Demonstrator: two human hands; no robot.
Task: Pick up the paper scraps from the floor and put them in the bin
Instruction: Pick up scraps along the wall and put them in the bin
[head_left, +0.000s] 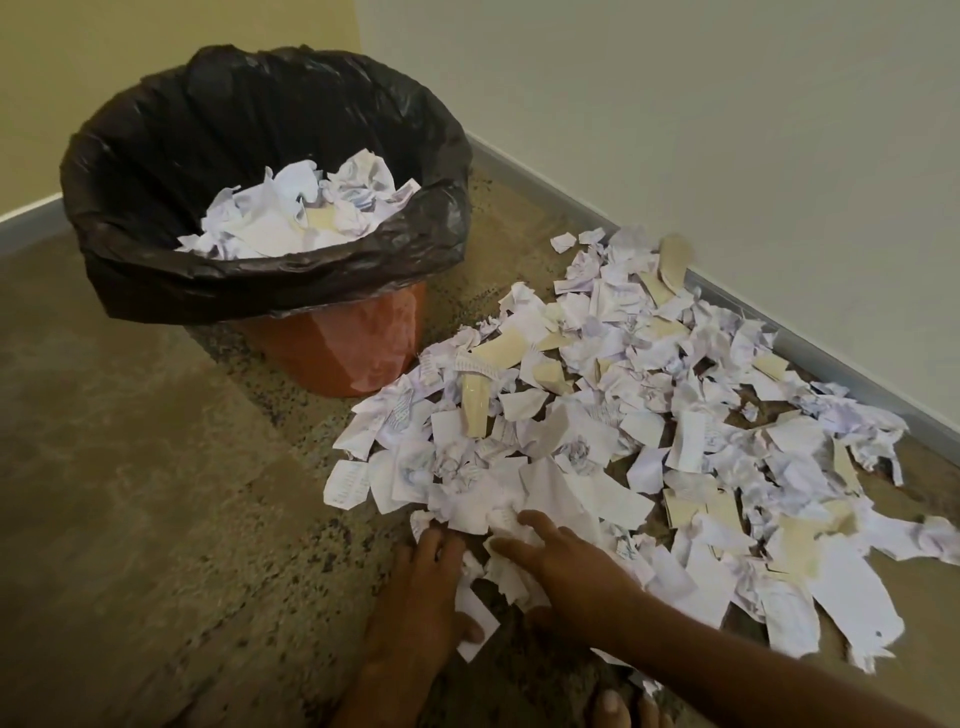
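Note:
A wide heap of torn and crumpled paper scraps (639, 415) covers the speckled floor at the right, running along the wall. An orange bin (358, 348) with a black bag over its rim (291, 270) stands at the upper left, and several scraps lie inside it (296, 213). My left hand (421, 597) lies flat on the floor at the heap's near edge, fingers spread, its thumb touching a small white scrap (475, 623). My right hand (566, 566) reaches into the same edge with fingers apart, resting on crumpled white paper. Neither hand is closed on anything.
A white wall with a grey skirting board (810, 358) runs behind the heap at the right. A yellow wall (104, 78) stands behind the bin. Bare speckled floor (156, 493) stretches to the left. Toes (618, 709) show at the bottom edge.

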